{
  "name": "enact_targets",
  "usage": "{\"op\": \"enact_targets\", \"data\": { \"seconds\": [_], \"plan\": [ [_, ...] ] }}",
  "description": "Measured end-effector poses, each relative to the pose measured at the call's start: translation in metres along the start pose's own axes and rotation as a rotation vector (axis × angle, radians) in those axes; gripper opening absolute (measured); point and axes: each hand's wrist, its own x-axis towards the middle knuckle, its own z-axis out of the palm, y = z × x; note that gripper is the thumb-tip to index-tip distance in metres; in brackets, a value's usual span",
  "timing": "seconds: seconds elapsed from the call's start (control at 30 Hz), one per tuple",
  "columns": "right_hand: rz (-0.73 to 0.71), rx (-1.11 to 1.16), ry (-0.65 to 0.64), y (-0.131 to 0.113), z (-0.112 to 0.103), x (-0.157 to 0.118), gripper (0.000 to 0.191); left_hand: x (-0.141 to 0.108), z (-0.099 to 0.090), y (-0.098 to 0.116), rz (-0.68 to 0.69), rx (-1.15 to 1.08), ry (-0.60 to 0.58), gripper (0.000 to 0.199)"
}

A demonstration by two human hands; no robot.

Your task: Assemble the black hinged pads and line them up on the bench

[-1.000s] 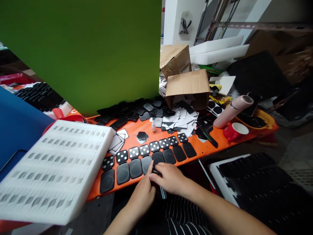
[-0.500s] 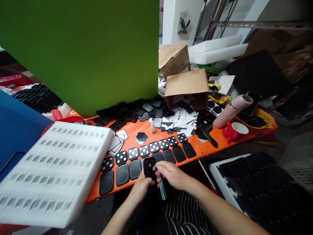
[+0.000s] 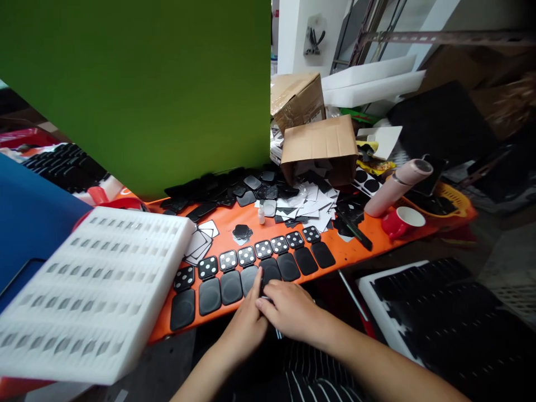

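Note:
Along the front of the orange table (image 3: 349, 254) lies a row of several black hinged cases, lids dotted with white discs, such as the leftmost case (image 3: 183, 309). My left hand (image 3: 247, 321) is closed at the table's front edge, around a dark piece mostly hidden between my hands. Against it rests my right hand (image 3: 288, 307), its fingers curled over the piece. A thin silvery strip (image 3: 278, 334) shows below my right hand. Behind the row are a small stack of dark plates (image 3: 242, 232), a small white bottle (image 3: 262, 215) and fanned cards (image 3: 201, 241).
A white foam tray (image 3: 180, 245) stands at the left, a green panel (image 3: 138, 89) behind. Black parts, white scraps and a cardboard box (image 3: 320, 139) fill the back. At right are a pink bottle (image 3: 393, 190), a red mug (image 3: 392, 223) and a foam tray of black parts (image 3: 444, 312).
The dark case in my left hand has turned and is now mostly covered. My right hand has closed in over it, and my left hand has rotated.

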Motion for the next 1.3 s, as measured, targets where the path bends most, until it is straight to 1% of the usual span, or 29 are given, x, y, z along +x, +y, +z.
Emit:
{"op": "enact_targets", "data": {
  "seconds": [0.07,0.17,0.23,0.3,0.33,0.4,0.5,0.57,0.63,0.7,0.8,0.87,0.93,0.97,1.03,1.1,1.17,1.23,1.3],
  "plan": [
    [0.049,0.051,-0.009,0.002,0.001,0.001,0.03,-0.001,0.0,0.0,-0.005,0.005,-0.025,0.07],
    [0.1,0.149,0.003,0.004,0.008,0.002,0.027,-0.001,0.002,0.0,-0.003,-0.019,-0.041,0.073],
    [0.113,0.225,0.031,0.005,0.015,0.002,0.026,0.0,0.005,-0.001,0.002,-0.096,-0.043,0.07],
    [0.107,0.336,0.075,0.007,0.021,0.002,0.027,0.001,0.009,-0.001,0.0,-0.22,-0.036,0.065],
    [0.099,0.431,0.085,0.008,0.023,0.002,0.028,0.002,0.011,0.0,-0.019,-0.295,-0.029,0.062],
    [0.108,0.705,0.06,0.013,0.024,0.004,0.031,0.003,0.013,0.0,-0.109,-0.475,-0.023,0.053],
    [0.207,1.156,-0.028,0.023,0.02,0.007,0.037,0.003,0.009,0.0,-0.296,-0.789,-0.037,0.039],
    [0.276,1.302,-0.052,0.029,0.017,0.008,0.038,0.002,0.002,-0.002,-0.365,-0.915,-0.015,0.037],
    [0.286,1.315,-0.077,0.031,0.015,0.008,0.034,0.002,-0.004,-0.004,-0.356,-0.922,0.024,0.035],
    [0.258,1.276,-0.106,0.029,0.015,0.007,0.031,0.002,-0.008,-0.005,-0.291,-0.834,0.066,0.031],
    [0.221,1.247,-0.151,0.023,0.018,0.004,0.03,-0.001,-0.01,-0.001,-0.174,-0.576,0.135,0.027],
    [0.22,1.245,-0.173,0.018,0.02,0.001,0.031,-0.005,-0.01,0.004,-0.106,-0.394,0.149,0.026],
    [0.234,1.25,-0.159,0.014,0.021,-0.002,0.033,-0.008,-0.01,0.01,-0.058,-0.276,0.152,0.027],
    [0.246,1.265,-0.145,0.012,0.022,-0.003,0.033,-0.01,-0.01,0.012,-0.045,-0.251,0.157,0.028],
    [0.265,1.305,-0.122,0.01,0.023,-0.006,0.034,-0.011,-0.011,0.013,-0.039,-0.266,0.166,0.029],
    [0.264,1.341,-0.126,0.01,0.025,-0.008,0.036,-0.01,-0.011,0.012,-0.056,-0.334,0.157,0.027],
    [0.253,1.37,-0.163,0.011,0.026,-0.009,0.035,-0.009,-0.011,0.009,-0.117,-0.433,0.148,0.024],
    [0.243,1.385,-0.208,0.011,0.027,-0.009,0.035,-0.007,-0.011,0.007,-0.192,-0.52,0.156,0.025],
    [0.241,1.388,-0.214,0.009,0.029,-0.01,0.036,-0.007,-0.011,0.007,-0.238,-0.556,0.18,0.026]
  ]
}}
